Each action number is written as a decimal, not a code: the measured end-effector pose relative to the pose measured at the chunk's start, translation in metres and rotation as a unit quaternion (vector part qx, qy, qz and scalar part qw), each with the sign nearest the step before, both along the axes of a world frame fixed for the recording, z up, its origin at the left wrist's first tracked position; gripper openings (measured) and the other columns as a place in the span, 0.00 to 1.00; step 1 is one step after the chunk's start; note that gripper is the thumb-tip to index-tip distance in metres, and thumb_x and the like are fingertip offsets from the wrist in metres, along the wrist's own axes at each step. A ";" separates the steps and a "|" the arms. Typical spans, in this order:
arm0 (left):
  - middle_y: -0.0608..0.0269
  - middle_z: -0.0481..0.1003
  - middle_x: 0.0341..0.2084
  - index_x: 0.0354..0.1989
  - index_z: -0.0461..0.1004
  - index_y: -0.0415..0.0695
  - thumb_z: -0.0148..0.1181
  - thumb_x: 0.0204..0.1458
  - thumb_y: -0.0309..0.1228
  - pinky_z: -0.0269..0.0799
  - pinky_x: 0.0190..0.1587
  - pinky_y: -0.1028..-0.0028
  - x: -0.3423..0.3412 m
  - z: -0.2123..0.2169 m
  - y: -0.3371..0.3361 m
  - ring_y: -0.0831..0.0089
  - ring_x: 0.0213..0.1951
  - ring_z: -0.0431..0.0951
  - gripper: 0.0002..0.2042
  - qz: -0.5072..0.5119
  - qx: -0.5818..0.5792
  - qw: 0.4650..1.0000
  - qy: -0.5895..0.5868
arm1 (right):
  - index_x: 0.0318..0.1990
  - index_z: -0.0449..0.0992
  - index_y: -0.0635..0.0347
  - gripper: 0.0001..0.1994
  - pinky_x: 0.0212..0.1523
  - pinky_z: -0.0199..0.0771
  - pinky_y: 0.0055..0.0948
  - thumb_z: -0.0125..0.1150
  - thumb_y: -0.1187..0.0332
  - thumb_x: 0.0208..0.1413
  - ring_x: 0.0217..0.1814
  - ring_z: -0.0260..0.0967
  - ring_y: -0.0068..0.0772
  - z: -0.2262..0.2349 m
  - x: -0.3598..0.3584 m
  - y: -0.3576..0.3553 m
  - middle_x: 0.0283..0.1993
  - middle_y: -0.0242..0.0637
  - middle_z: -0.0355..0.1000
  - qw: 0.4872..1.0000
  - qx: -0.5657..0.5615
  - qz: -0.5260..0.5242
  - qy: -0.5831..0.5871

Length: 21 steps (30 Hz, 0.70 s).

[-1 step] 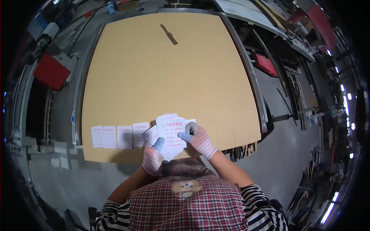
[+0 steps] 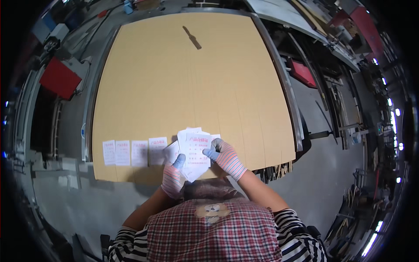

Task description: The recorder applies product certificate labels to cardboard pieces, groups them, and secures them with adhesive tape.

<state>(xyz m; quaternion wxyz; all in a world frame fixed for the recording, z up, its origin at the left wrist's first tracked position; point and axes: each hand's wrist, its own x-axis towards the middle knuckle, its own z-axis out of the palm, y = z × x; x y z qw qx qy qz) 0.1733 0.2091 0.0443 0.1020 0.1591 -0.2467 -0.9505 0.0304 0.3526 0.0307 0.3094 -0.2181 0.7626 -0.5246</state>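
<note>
Over the near edge of a tan board (image 2: 192, 87), both gloved hands hold a loose, fanned bunch of white paper slips (image 2: 197, 153) with red print. My left hand (image 2: 173, 177) grips the bunch at its lower left, thumb on top. From the right, my right hand (image 2: 226, 158) pinches it, with the thumb over the front slip; its other fingers are partly hidden. Several similar slips (image 2: 139, 153) lie in a row on the board to the left. Another tilted slip (image 2: 173, 151) shows beside my left thumb; whether it is held or lying I cannot tell.
A dark, narrow tool (image 2: 192, 37) lies near the board's far edge. Metal rails (image 2: 279, 65) flank the board. Red boxes (image 2: 60, 78) stand beyond it on both sides. Thin strips (image 2: 278, 171) stick out under the near right corner.
</note>
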 end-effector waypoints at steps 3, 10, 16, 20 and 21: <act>0.53 0.67 0.60 0.69 0.53 0.42 0.49 0.63 0.35 0.68 0.62 0.58 -0.018 -0.003 0.042 0.58 0.60 0.70 0.27 0.039 -0.012 0.999 -0.027 | 0.35 0.71 0.61 0.08 0.29 0.66 0.20 0.64 0.67 0.59 0.28 0.60 0.17 0.017 -0.017 0.026 0.26 0.26 0.67 0.982 -0.062 -0.009 -0.178; 0.57 0.72 0.50 0.61 0.63 0.42 0.52 0.60 0.36 0.72 0.56 0.62 -0.021 0.020 0.089 0.63 0.51 0.74 0.22 0.101 -0.364 0.915 -0.141 | 0.36 0.72 0.62 0.12 0.34 0.71 0.33 0.63 0.62 0.59 0.29 0.66 0.33 -0.022 -0.102 0.104 0.27 0.39 0.72 0.996 0.082 0.024 0.026; 0.58 0.71 0.48 0.58 0.64 0.41 0.55 0.61 0.39 0.73 0.52 0.66 -0.025 0.013 0.113 0.67 0.49 0.74 0.21 0.118 0.008 0.987 -0.112 | 0.49 0.71 0.62 0.24 0.41 0.75 0.39 0.66 0.52 0.55 0.38 0.73 0.49 -0.007 -0.096 0.117 0.38 0.46 0.75 0.936 0.208 0.064 0.278; 0.58 0.70 0.49 0.60 0.62 0.39 0.52 0.62 0.36 0.70 0.56 0.67 -0.033 0.020 0.130 0.67 0.51 0.72 0.20 0.073 -0.130 0.984 -0.098 | 0.46 0.71 0.63 0.29 0.39 0.74 0.35 0.71 0.48 0.48 0.34 0.71 0.37 0.015 -0.071 0.117 0.33 0.42 0.73 0.996 0.029 0.009 0.089; 0.57 0.69 0.52 0.61 0.61 0.40 0.53 0.62 0.36 0.69 0.58 0.65 -0.037 0.018 0.131 0.66 0.53 0.71 0.22 0.062 -0.133 0.987 -0.068 | 0.46 0.71 0.63 0.30 0.38 0.74 0.33 0.73 0.47 0.46 0.33 0.70 0.33 0.020 -0.065 0.110 0.31 0.41 0.72 0.997 -0.061 0.022 0.035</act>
